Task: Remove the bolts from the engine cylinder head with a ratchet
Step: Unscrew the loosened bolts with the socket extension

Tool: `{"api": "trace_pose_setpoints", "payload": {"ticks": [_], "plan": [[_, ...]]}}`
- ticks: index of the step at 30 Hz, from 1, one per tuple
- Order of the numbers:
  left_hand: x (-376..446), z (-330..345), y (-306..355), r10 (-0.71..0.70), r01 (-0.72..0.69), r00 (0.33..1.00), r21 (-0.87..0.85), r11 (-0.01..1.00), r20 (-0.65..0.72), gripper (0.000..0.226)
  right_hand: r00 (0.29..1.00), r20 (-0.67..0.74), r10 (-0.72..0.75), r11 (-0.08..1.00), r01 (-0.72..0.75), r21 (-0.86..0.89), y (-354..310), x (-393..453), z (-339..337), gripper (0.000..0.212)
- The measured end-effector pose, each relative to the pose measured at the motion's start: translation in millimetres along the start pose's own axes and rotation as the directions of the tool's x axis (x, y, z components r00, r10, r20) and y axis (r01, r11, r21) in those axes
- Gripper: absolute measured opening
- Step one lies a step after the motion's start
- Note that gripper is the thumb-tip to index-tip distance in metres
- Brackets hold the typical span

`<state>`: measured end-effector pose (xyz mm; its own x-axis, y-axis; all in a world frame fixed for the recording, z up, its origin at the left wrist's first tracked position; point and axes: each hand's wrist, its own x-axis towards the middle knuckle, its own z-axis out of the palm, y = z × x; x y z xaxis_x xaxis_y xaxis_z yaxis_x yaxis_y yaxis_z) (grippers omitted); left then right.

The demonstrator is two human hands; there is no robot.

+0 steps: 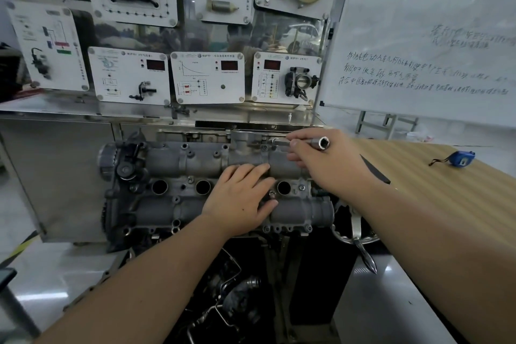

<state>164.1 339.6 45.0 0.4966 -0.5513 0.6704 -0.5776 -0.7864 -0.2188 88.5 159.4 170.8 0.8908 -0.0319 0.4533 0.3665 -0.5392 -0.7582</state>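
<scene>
Grey cylinder head point(195, 190) in the centre, on a stand, just beside a wooden counter point(446, 204) on its right. Left hand point(240, 198) flat on the middle of the head, fingers straight, pressing down, gripping nothing. Right hand point(326, 159) above the far right edge of the head, fingers curled round a ratchet point(307, 143); its far end at a bolt point(275, 141) there, open socket end towards the camera. Blue tape measure point(460, 158) on the counter, well apart.
</scene>
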Motion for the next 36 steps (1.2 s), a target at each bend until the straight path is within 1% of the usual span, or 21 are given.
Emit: {"api": "trace_pose_setpoints", "payload": {"ticks": [3, 6, 9, 12, 18, 23, 25, 26, 27, 28, 30, 31, 32, 33, 34, 35, 36], "plan": [[-0.2, -0.9, 0.6, -0.005, 0.005, 1.0, 0.002, 1.0, 0.007, 0.049, 1.0, 0.011, -0.012, 1.0, 0.013, -0.022, -0.7, 1.3, 0.8, 0.018], [-0.6, -0.7, 0.8, -0.01, 0.01, 1.0, 0.009, 1.0, 0.014, 0.05, 0.999, 0.041, 0.008, 0.999, -0.006, -0.05, -0.2, 0.5, 2.2, 0.019], [-0.7, 0.9, 0.1, 0.001, -0.001, 1.0, 0.005, 1.0, -0.013, 0.049, 0.999, 0.04, 0.012, 0.999, -0.011, -0.041, -2.2, 0.9, -0.1, 0.015], [-1.1, 2.7, -0.5, 0.012, -0.012, 0.999, 0.0, 1.0, -0.039, 0.049, 0.999, 0.033, 0.005, 0.998, -0.003, -0.069, -6.3, 0.5, -0.3, 0.017], [-1.7, 6.4, -1.3, 0.025, -0.025, 0.998, -0.005, 1.0, -0.056, 0.049, 0.995, 0.038, 0.087, 0.995, -0.085, -0.053, -11.4, 1.8, 2.0, 0.018], [-1.1, 3.6, -0.2, 0.026, -0.028, 0.998, -0.024, 0.999, -0.066, 0.047, 0.993, 0.06, 0.105, 0.994, -0.102, -0.048, -20.6, 20.1, 5.9, 0.018], [-1.2, 0.2, 0.8, 0.021, -0.024, 0.998, -0.052, 0.998, -0.067, 0.046, 0.987, 0.068, 0.148, 0.989, -0.147, -0.014, -25.2, 31.7, 6.3, 0.03], [-0.7, -1.9, 0.6, -0.013, 0.006, 0.997, -0.094, 0.996, -0.075, 0.045, 0.982, 0.08, 0.171, 0.985, -0.172, 0.004, -27.4, 37.4, 6.4, 0.035], [1.3, -5.7, -0.6, -0.081, 0.067, 0.993, -0.16, 0.985, -0.084, 0.044, 0.978, 0.095, 0.188, 0.982, -0.19, 0.014, -29.0, 42.6, 6.4, 0.036], [6.1, -11.9, -3.0, -0.177, 0.15, 0.98, -0.236, 0.96, -0.096, 0.042, 0.974, 0.11, 0.198, 0.98, -0.201, 0.01, -30.2, 46.7, 6.4, 0.034], [25.8, -27.8, -11.9, -0.381, 0.321, 0.919, -0.365, 0.874, -0.105, 0.042, 0.97, 0.13, 0.208, 0.978, -0.206, -0.027, -32.1, 51.8, 5.7, 0.028], [40.1, -36.2, -18.2, -0.445, 0.38, 0.892, -0.398, 0.835, -0.084, 0.046, 0.969, 0.133, 0.209, 0.978, -0.205, -0.046, -32.9, 52.9, 5.5, 0.027], [55.2, -44.7, -24.4, -0.457, 0.403, 0.888, -0.397, 0.825, -0.046, 0.052, 0.969, 0.135, 0.207, 0.978, -0.2, -0.064, -33.8, 53.0, 5.7, 0.025], [69.3, -51.9, -30.8, -0.393, 0.365, 0.919, -0.382, 0.849, 0.003, 0.054, 0.97, 0.136, 0.202, 0.978, -0.192, -0.083, -35.4, 52.5, 6.3, 0.024], [81.5, -57.0, -36.4, -0.268, 0.271, 0.961, -0.377, 0.886, 0.061, 0.047, 0.971, 0.134, 0.197, 0.978, -0.184, -0.102, -37.3, 51.7, 6.7, 0.023], [90.0, -59.3, -40.0, -0.128, 0.168, 0.984, -0.393, 0.904, 0.127, 0.035, 0.972, 0.133, 0.195, 0.977, -0.179, -0.118, -39.4, 50.8, 7.1, 0.023], [94.8, -59.2, -42.2, -0.03, 0.113, 0.977, -0.402, 0.908, 0.209, 0.027, 0.973, 0.135, 0.189, 0.976, -0.171, -0.136, -40.9, 49.3, 7.6, 0.025]]}}
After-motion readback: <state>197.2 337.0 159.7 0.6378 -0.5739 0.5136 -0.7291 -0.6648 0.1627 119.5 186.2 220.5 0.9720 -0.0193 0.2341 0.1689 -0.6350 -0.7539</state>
